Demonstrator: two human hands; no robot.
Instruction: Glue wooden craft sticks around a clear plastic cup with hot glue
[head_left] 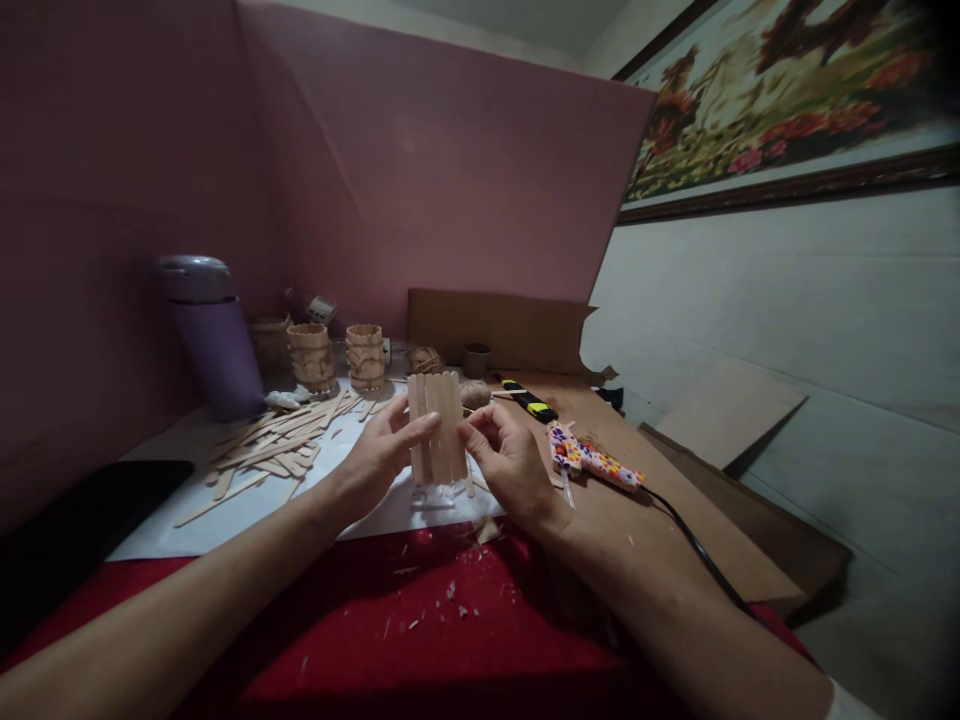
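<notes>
Upright wooden craft sticks stand side by side around a holder, whose clear base shows below them. My left hand grips it from the left, thumb laid across the front sticks. At its right edge, the thumb and bent fingers of my right hand are pinched together against the outermost stick; whether a separate stick is between them is hard to see. To the right of that hand lies a flower-patterned glue gun with a black cord. Loose craft sticks are heaped on white paper left of my left hand.
Two stick-covered cups stand at the back, near a purple bottle. A yellow-and-black cutter rests on the cardboard. Twine balls sit behind the holder. Scraps litter the red cloth.
</notes>
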